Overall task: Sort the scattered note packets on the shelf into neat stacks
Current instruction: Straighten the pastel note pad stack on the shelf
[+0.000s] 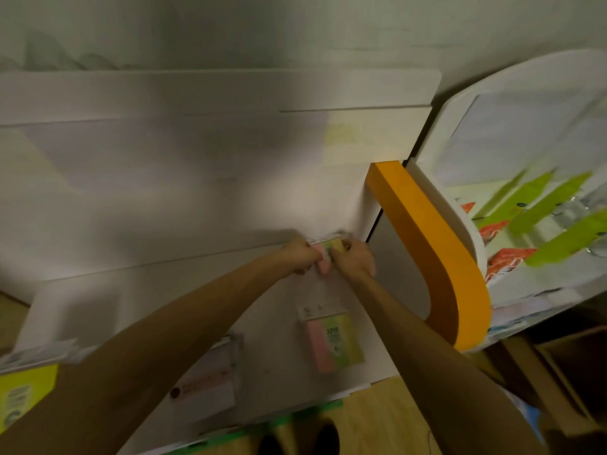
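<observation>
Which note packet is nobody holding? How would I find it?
Find the curved orange panel on the right. Left of it, on the white shelf, below both hands, lies the loose packet. It shows pink and yellow-green strips, and nothing touches it; the held packet sits between the fingers.

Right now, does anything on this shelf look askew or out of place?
One note packet lies alone on the white shelf, nearer the front edge and slightly tilted, apart from the packet that both the left hand and right hand grip by the back corner. Motion blur hides finer detail.

Left hand (300, 256), right hand (356, 259) grip note packet (325, 254)
</observation>
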